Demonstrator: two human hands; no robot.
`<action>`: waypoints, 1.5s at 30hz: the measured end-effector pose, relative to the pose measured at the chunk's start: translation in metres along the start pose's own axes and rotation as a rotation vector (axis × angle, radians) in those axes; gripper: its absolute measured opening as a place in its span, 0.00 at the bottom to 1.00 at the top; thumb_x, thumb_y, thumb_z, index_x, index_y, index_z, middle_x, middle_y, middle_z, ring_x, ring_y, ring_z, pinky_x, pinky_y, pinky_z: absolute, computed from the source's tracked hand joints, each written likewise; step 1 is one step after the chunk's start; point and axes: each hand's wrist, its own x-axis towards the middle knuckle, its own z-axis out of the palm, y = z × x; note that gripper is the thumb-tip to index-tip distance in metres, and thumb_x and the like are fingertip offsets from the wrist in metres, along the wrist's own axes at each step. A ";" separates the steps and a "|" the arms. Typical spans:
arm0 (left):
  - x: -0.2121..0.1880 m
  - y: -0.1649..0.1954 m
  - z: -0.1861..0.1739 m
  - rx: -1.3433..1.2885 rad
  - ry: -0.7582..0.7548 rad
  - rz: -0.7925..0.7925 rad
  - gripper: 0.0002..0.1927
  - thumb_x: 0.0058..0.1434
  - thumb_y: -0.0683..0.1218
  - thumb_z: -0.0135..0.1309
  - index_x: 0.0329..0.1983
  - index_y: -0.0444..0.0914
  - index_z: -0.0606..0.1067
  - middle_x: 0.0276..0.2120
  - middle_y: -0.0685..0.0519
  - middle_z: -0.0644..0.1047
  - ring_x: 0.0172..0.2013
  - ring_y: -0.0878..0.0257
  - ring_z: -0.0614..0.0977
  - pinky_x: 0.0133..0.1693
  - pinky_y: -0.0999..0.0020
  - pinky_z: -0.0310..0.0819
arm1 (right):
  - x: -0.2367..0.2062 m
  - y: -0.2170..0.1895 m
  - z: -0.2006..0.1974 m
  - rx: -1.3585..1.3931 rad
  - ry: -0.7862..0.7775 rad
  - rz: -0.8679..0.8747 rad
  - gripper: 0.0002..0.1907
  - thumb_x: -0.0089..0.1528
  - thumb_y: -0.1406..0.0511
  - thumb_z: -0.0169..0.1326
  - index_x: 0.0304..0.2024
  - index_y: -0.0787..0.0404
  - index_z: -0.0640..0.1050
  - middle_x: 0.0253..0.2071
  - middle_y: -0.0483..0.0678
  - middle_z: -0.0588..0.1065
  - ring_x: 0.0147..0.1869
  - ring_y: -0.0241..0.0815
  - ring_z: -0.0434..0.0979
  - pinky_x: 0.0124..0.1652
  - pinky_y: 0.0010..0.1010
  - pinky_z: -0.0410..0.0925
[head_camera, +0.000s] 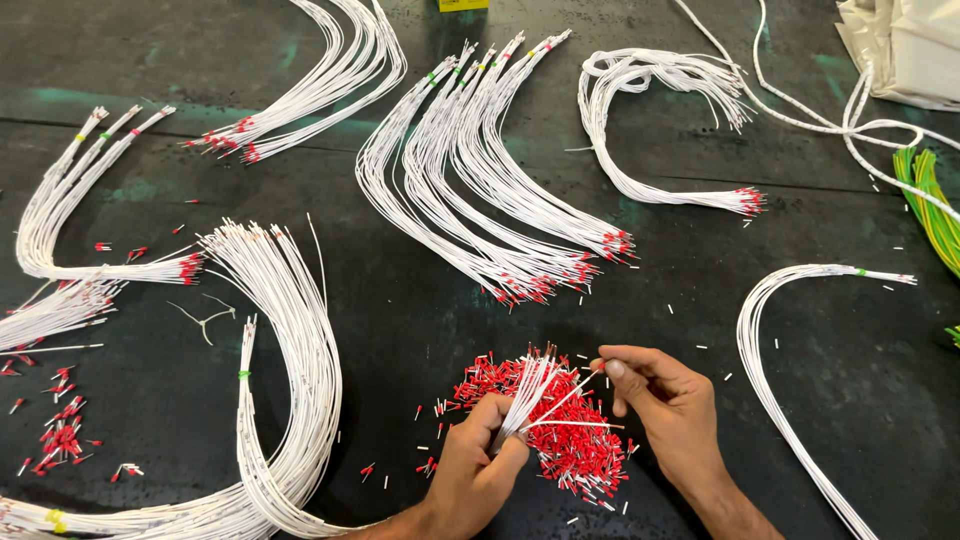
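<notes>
Hands are working at lower centre: left hand (478, 468) is clamping a white wire bundle (527, 395) over red ferrules (570, 445); right hand (665, 400) is pinching one wire's tip.

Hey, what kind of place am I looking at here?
Probably a wiring workshop bench. Many bundles of white wires lie on a dark worktable, a pile of small red wire caps sits between the hands, and the left hand grips a wire bunch.

Two bare hands (480, 465), sleeveless forearms
</notes>
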 end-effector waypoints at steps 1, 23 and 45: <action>0.000 0.000 0.000 -0.003 0.002 -0.007 0.09 0.63 0.37 0.48 0.45 0.33 0.74 0.25 0.61 0.71 0.26 0.76 0.65 0.27 0.75 0.60 | 0.000 0.000 0.000 -0.001 -0.003 -0.004 0.13 0.63 0.69 0.57 0.49 0.68 0.83 0.40 0.51 0.84 0.27 0.30 0.71 0.31 0.21 0.67; -0.001 0.000 -0.001 -0.021 0.054 0.053 0.04 0.62 0.37 0.50 0.40 0.35 0.73 0.24 0.60 0.69 0.26 0.75 0.66 0.27 0.75 0.59 | -0.008 -0.040 0.019 -0.869 -0.268 -0.630 0.17 0.48 0.64 0.68 0.40 0.55 0.84 0.42 0.45 0.81 0.50 0.46 0.77 0.49 0.39 0.66; 0.001 0.008 0.001 -0.007 0.097 0.036 0.03 0.66 0.41 0.54 0.38 0.36 0.73 0.23 0.62 0.69 0.25 0.75 0.66 0.27 0.75 0.59 | -0.013 -0.007 0.003 -0.298 -0.131 -0.078 0.06 0.52 0.76 0.57 0.28 0.66 0.72 0.31 0.47 0.79 0.28 0.28 0.76 0.27 0.23 0.70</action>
